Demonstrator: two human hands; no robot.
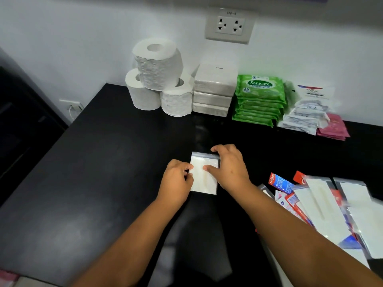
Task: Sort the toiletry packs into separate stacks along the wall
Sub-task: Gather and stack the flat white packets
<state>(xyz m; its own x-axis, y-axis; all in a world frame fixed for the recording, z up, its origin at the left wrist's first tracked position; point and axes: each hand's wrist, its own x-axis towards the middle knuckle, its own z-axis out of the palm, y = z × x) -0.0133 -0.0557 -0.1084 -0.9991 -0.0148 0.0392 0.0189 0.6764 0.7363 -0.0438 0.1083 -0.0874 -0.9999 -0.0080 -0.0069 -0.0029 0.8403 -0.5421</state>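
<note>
A small clear zip bag with a white pad inside [204,179] lies on the black table [103,172] near its middle. My left hand [176,181] pinches the bag's left edge. My right hand [229,166] curls over its top right corner, thumb pressed on the front. Along the wall stand sorted stacks: toilet rolls [157,79], white tissue packs [213,90], green Sanicare wipes [259,100], white Dove sachets [304,114] and pink sachets [333,129]. An unsorted pile of Colgate sachets [279,183] and clear bags [327,208] lies at the right.
A wall socket [229,25] sits above the stacks. A second outlet with a white cable [72,105] is low on the left wall. Dark furniture [18,131] stands left of the table. Bare black tabletop stretches left of my hands.
</note>
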